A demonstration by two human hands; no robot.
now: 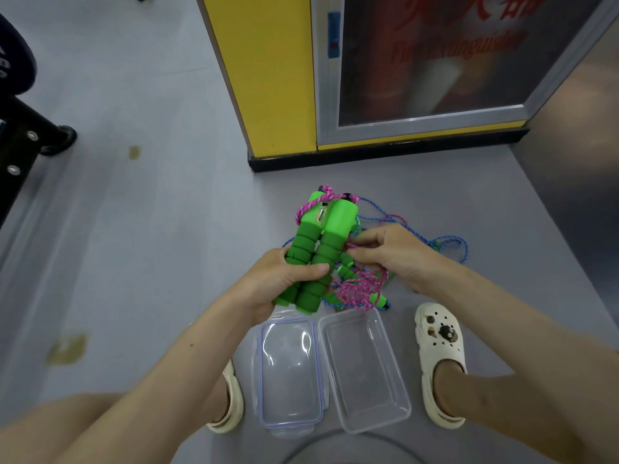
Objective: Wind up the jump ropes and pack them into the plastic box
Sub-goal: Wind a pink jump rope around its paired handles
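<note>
Progress: early. Plastic box sits on the floor at my 6 o'clock, open, nothing in it. Its lid lies just beside it, at the box's 9 o'clock. No rope packed yet.

Rope one: pink rope. Its two green handles are paired side by side and raised off the floor, tops pointing toward 12 o'clock. One loop of pink cord crosses the handle tops. The rest hangs in a loose bunch at the handles' 4 o'clock, so by my reckoning the winding has barely begun.

Rope two: blue rope. It is sprawled on the floor from the box's 12 o'clock out to 2 o'clock, tangled under and through the pink one, not wound at all. A smaller green handle lies among the cords; I cannot tell which cord it belongs to.

Left hand: clenched round the lower half of both handles, thumb across the front, holding the pair together.

Right hand: at the handles' 3 o'clock, fingers drawn together and pinching pink cord right beside the handles.

Left to do, as I judge it: wrap all the pink slack, free and wind the blue, put both in the box, and probably fit the lid.
</note>
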